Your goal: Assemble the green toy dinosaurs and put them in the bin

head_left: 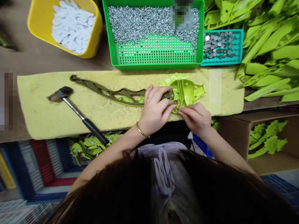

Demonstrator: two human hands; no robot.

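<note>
A lime-green plastic shell [190,91] lies hollow side up on the yellow mat, joined to a long dark olive curved piece [98,88] reaching left. My left hand [156,107] rests over the olive piece's right end, fingers curled on it and holding it down. Close to the shell's lower edge, my right hand [197,117] pinches with thumb and forefinger. What sits between those fingertips is too small to make out. Small wiring with a reddish bit [175,102] shows inside the shell, between the two hands.
A hammer [80,115] lies left on the yellow mat [46,121]. Behind stand a yellow bin [93,40] of white pieces, a green basket [154,66] of screws and a teal tray [238,60] of metal discs. Green parts [268,53] pile up right, above a cardboard box [235,140].
</note>
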